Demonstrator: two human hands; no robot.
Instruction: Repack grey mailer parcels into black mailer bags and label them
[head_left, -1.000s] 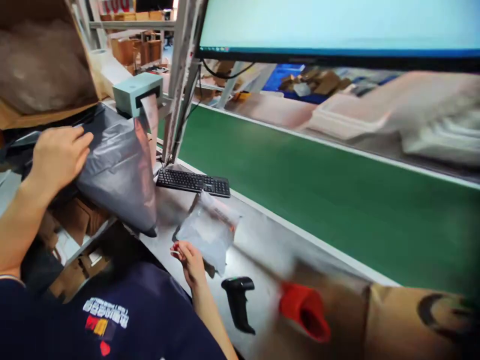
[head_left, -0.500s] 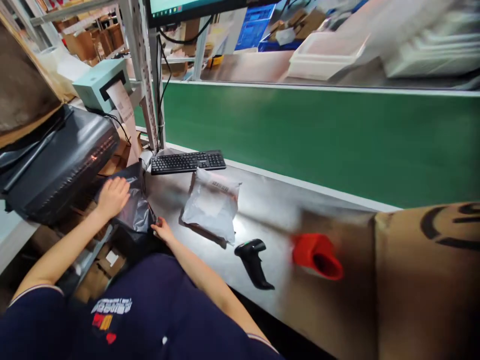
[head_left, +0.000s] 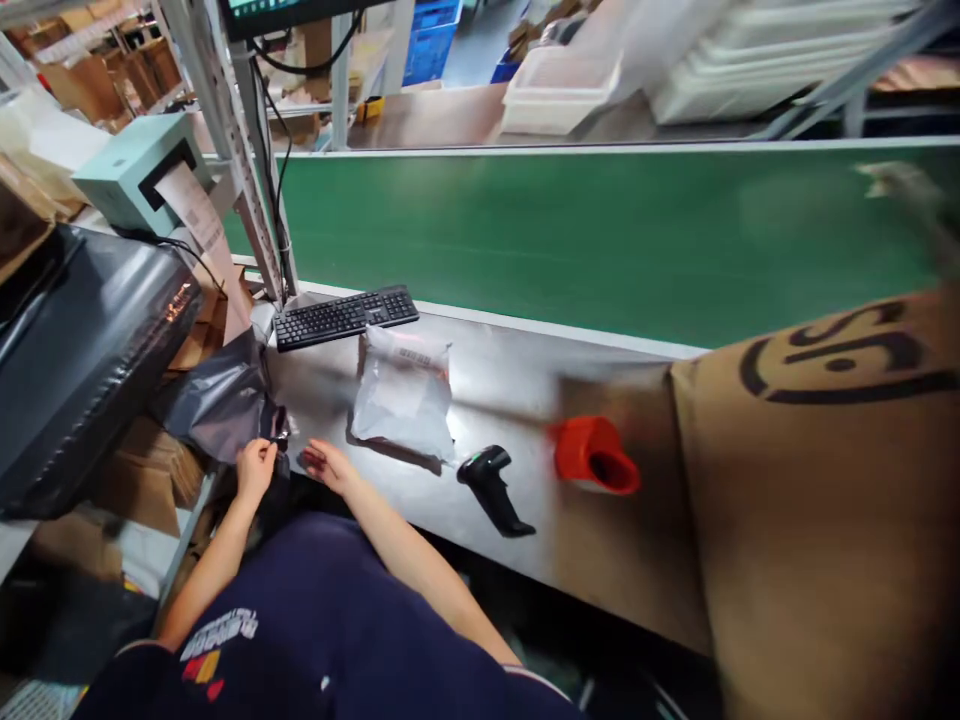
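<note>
My left hand [head_left: 256, 466] pinches the lower corner of a grey plastic mailer bag [head_left: 217, 398] that hangs over the left end of the steel table [head_left: 510, 390]. Just right of it, my right hand [head_left: 324, 464] rests at the table's near edge with its fingers loosely stretched out, holding nothing. A clear plastic packet with a barcode label [head_left: 403, 392] lies flat on the table a little beyond my right hand. A black barcode scanner [head_left: 493, 487] lies on its side to the packet's right.
A black keyboard [head_left: 345, 315] sits at the back by a metal post. A red cup-shaped holder [head_left: 595, 457] and a large cardboard box [head_left: 825, 480] stand to the right. A green conveyor belt [head_left: 600, 240] runs behind. A label printer [head_left: 131, 175] and stacked dark bags [head_left: 82, 340] are on the left.
My left hand pulled the grey bag down from the stack on the left to the table's corner. My right hand let go of the clear packet, which now lies flat. The view tilted down.
</note>
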